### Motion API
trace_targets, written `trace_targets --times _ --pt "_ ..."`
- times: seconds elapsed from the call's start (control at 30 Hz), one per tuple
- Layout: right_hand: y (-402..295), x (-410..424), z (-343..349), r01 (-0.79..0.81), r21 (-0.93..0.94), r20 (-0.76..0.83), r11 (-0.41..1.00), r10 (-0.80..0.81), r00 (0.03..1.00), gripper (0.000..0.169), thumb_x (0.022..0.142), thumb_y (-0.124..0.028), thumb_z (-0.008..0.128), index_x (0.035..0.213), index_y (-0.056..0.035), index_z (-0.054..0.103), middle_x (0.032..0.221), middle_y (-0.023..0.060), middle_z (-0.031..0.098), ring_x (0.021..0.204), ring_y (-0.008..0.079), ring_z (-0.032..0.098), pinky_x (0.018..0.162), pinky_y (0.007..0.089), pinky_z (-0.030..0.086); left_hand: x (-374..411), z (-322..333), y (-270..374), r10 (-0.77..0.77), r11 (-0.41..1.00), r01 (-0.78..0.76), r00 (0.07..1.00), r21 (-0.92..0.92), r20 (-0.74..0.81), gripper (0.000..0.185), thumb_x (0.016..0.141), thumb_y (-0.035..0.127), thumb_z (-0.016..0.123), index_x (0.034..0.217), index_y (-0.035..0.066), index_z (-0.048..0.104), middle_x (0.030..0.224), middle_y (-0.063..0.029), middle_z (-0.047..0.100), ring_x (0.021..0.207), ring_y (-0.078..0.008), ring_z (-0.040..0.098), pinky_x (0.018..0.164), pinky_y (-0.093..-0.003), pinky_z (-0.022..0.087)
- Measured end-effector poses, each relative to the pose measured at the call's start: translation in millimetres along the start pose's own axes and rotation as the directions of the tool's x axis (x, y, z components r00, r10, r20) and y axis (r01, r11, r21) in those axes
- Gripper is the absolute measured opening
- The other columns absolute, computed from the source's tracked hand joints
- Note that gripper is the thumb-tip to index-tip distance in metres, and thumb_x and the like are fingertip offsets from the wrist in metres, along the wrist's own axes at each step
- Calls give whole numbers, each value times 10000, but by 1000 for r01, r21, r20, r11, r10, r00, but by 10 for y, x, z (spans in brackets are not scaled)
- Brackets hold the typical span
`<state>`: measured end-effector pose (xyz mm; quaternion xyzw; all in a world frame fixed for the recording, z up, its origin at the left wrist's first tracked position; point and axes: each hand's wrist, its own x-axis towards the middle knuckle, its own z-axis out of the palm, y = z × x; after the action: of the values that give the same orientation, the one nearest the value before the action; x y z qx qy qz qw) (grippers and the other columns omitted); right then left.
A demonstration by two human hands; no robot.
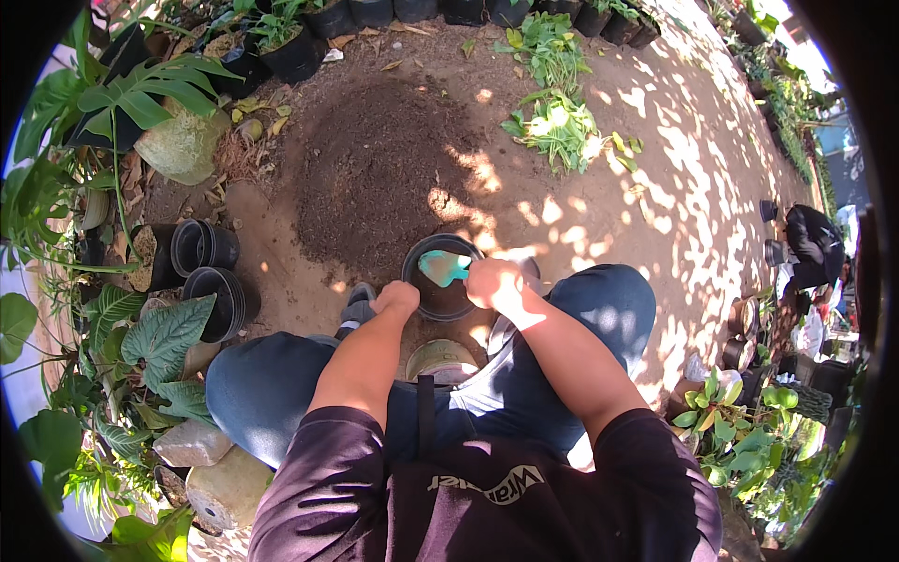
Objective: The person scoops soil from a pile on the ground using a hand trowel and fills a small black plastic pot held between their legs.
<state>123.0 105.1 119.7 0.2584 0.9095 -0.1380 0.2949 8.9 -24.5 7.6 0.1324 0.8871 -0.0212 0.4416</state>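
A black plastic plant pot (445,312) stands on the ground between my feet, with some dark soil visible inside. My left hand (397,298) grips the left side of its rim, the fingers partly hidden. In my right hand (494,284) is the handle of a teal hand trowel (445,268). The trowel's blade points left over the pot's mouth, and its face looks smeared with soil. Just beyond the pot spreads a low mound of dark soil (379,165). An upturned pale bucket (441,360) shows between my thighs.
Stacked black pots (214,302) stand at the left, near leafy plants (165,341) and a large stone (184,144). Pulled green cuttings (558,126) lie beyond the mound at right. Black plant bags (414,10) line the far edge. A person in dark clothing (815,246) is at far right.
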Motion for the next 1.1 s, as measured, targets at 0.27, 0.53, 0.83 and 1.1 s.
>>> trace_targets --times 0.27,0.53,0.83,1.1 --pt "-304 -211 -74 31 -21 89 999 -29 996 179 715 -123 543 805 -56 682 833 122 665 793 278 652 653 353 515 -268 -438 105 40 994 -53 990 -91 -135 429 924 323 265 1145 76 538 1156 -133 565 1095 -285 523 971 -469 284" --pt "-318 -185 -115 -64 -13 141 998 65 988 281 831 -290 507 940 -66 635 878 160 645 850 329 623 745 418 491 -51 -432 71 116 984 -120 992 -131 -41 324 893 227 381 1118 82 564 1177 -119 555 1101 -279 524 911 -436 364" --pt "-514 -155 -111 -250 108 16 962 250 968 322 844 -315 490 883 -27 629 852 176 634 853 333 610 745 423 482 117 -488 139 162 984 -160 986 75 -29 265 855 189 465 1058 107 615 1101 -68 596 1006 -236 572 742 -439 419" --pt "-375 -405 96 -126 292 -20 948 138 990 326 834 -327 492 840 -32 632 863 189 629 864 352 600 756 425 476 14 -561 311 165 955 -177 984 240 71 279 840 165 498 1097 120 598 1070 -47 618 934 -216 611 677 -439 433"
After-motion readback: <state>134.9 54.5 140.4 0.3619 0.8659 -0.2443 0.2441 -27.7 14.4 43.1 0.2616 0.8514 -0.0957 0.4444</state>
